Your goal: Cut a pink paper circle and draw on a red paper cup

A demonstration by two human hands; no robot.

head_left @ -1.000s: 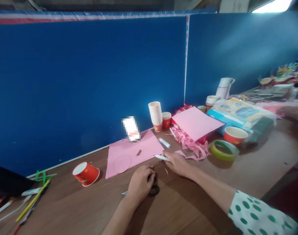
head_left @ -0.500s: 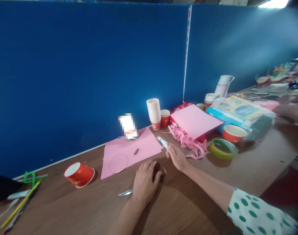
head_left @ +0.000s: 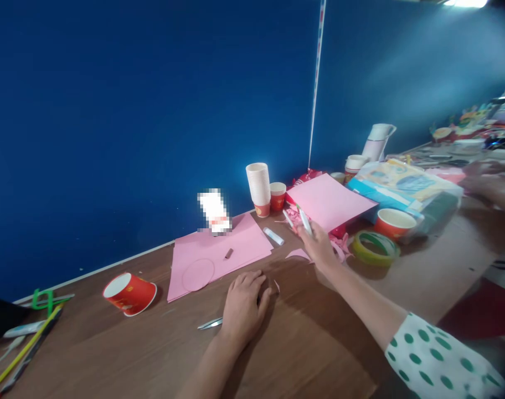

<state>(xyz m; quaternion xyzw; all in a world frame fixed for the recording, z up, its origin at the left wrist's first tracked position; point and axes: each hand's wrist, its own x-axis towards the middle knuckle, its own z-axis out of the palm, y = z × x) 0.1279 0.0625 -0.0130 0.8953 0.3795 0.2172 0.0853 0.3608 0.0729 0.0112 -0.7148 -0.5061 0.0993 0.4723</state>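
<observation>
My left hand (head_left: 245, 305) rests palm down on the brown table, fingers loosely spread, partly over a pair of metal scissors or tweezers (head_left: 210, 323). Pink sheets (head_left: 236, 238) lie just beyond it, bearing a drawn circle (head_left: 198, 275) and a small brown piece (head_left: 228, 254). My right hand (head_left: 317, 244) grips a white marker (head_left: 304, 220) by the shredded pink paper (head_left: 339, 247). A white glue-like tube (head_left: 273, 236) lies left of that hand. Another thin white stick (head_left: 288, 220) is near its fingertips.
A tilted red cup (head_left: 130, 294) stands left, stacked paper cups (head_left: 258, 189) at the back. Green-yellow tape (head_left: 375, 248), a red bowl (head_left: 395, 224) and a plastic packet (head_left: 406, 185) are right. Another person's hand (head_left: 491, 180) shows at far right.
My right hand has left the white tube on the table, moved right to the pink scraps, and now holds a marker. My left hand stays in place.
</observation>
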